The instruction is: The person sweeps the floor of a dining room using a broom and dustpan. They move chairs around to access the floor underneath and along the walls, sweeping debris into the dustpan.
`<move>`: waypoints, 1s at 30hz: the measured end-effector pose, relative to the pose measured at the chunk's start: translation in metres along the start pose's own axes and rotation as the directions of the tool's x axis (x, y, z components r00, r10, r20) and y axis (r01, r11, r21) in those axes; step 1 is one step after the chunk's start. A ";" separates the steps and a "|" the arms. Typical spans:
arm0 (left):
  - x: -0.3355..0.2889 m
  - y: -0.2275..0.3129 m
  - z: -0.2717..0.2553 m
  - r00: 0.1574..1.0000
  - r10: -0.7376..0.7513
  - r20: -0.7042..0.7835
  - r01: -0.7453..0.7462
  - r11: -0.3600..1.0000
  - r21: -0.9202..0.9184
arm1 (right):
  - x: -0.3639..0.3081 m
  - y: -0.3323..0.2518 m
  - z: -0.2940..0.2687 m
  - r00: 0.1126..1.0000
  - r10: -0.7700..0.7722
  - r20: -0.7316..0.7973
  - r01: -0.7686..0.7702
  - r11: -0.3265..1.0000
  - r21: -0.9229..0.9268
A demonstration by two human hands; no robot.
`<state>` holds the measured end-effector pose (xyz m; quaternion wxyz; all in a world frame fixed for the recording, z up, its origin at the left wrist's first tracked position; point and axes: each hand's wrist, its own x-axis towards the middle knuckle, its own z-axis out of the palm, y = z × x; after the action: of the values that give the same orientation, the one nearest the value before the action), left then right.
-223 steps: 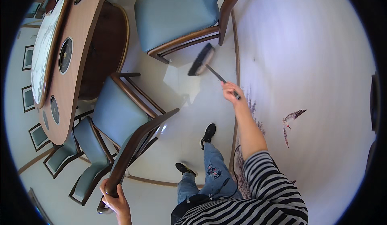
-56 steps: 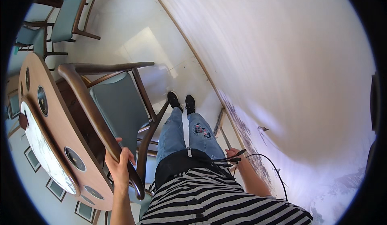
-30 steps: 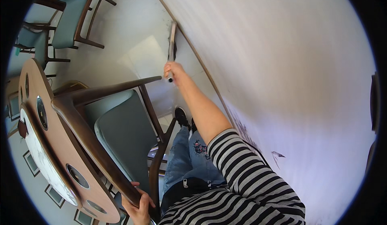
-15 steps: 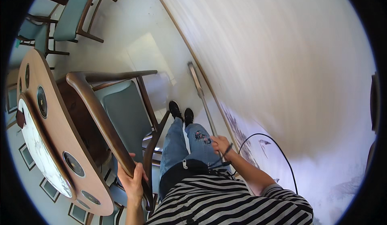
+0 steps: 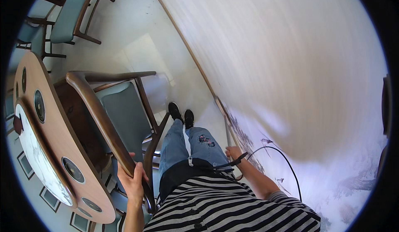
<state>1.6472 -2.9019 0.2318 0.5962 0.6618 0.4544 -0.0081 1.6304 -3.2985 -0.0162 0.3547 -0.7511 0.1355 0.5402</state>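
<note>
My left hand (image 5: 133, 181) is closed around the dark wooden top rail of a chair (image 5: 104, 121) with a grey-green padded seat. At my right side, my right hand (image 5: 236, 153) grips the pole of a long-handled flat mop (image 5: 228, 134). The mop's narrow head (image 5: 219, 104) lies along the foot of the wall, ahead and to the right of my shoes; its underside is hidden. A black cord hangs in a loop by my right wrist, which wears a dark band.
Left of the chair stands a round wooden table (image 5: 56, 119) with dark inset plates and a marbled turntable (image 5: 39, 157). More padded chairs (image 5: 70, 13) are at the far left. A pale painted wall (image 5: 291, 65) with a brown baseboard (image 5: 183, 36) rises on the right.
The mop head has come back toward me and right, against the baseboard. My right hand has shifted slightly right and down. My left hand still holds the chair rail.
</note>
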 end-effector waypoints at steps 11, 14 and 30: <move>0.001 -0.001 -0.004 0.998 -0.062 -0.004 0.062 0.998 -0.026 | 0.237 -0.329 0.015 0.980 -0.113 -0.166 0.191 0.781 0.594; -0.001 0.001 -0.006 0.996 -0.091 -0.023 0.089 0.994 -0.059 | 0.266 -0.374 0.014 0.967 -0.231 -0.105 0.239 0.687 0.687; 0.000 -0.010 -0.008 1.000 0.006 -0.002 -0.006 0.994 -0.108 | 0.032 -0.155 0.012 0.966 -0.257 -0.002 0.232 0.869 0.438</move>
<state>1.6371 -2.8971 0.2260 0.6309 0.6298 0.4527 0.0189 1.7249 -3.1744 0.0125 0.5822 -0.6486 0.1461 0.4680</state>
